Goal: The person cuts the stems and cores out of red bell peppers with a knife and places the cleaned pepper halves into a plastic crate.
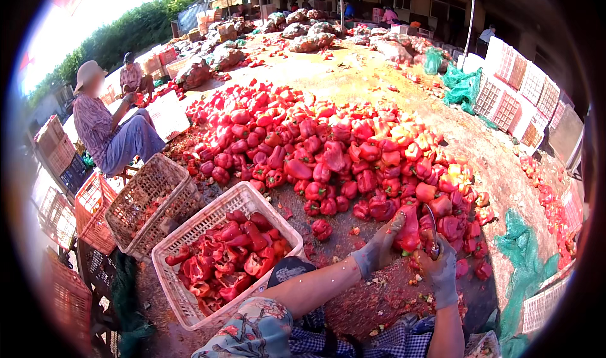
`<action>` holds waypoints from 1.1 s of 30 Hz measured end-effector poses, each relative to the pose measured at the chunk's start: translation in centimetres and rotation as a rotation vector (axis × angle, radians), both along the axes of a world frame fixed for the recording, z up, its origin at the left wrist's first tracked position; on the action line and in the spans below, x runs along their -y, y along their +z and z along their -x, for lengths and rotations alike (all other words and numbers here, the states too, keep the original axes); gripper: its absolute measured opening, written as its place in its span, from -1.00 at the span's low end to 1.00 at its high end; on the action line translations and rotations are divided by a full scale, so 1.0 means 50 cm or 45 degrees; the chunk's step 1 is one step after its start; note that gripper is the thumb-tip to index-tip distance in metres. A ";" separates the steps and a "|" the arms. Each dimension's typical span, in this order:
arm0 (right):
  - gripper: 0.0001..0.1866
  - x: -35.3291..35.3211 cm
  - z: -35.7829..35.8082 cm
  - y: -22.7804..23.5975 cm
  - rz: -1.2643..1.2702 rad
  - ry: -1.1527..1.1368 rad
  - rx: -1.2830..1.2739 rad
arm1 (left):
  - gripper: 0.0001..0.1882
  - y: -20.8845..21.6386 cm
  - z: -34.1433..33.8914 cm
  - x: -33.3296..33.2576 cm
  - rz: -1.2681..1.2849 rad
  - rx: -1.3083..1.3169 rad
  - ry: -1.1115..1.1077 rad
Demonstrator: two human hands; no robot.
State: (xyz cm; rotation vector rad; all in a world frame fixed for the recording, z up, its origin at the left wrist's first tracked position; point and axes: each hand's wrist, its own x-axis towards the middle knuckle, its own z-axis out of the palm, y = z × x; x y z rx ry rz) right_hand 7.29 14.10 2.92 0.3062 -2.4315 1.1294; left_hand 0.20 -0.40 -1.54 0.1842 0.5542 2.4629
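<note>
My left hand [379, 249], in a greyish work glove, grips a red bell pepper [409, 232] at the near edge of a big pepper pile [322, 146]. Close by on the right, my gloved right hand [440, 271] is closed round a small curved knife [433, 222]. Its blade points up beside the pepper; whether it touches the skin, I cannot tell. Left of my forearm stands a pale plastic crate [196, 224], partly filled with cut red pepper pieces [230, 251]. Pepper scraps lie on the ground under my hands.
An emptier crate [183, 194] and an orange one [95, 200] stand further left. A person in a hat [101, 124] sits beside the pile, another [131, 77] behind. Green netting [524, 263] lies at right. Filled sacks [309, 41] and stacked crates [514, 96] are farther off.
</note>
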 end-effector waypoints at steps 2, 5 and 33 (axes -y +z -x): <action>-0.61 0.034 -0.017 0.034 0.237 0.082 0.189 | -0.46 -0.021 -0.004 0.005 -0.049 -0.076 -0.072; -0.63 0.026 -0.025 0.047 0.331 0.128 0.466 | -0.46 -0.027 -0.006 0.001 -0.083 -0.133 -0.170; -0.62 0.000 -0.041 -0.058 -0.225 0.093 -0.206 | -0.54 -0.032 -0.023 -0.049 0.440 -0.363 0.103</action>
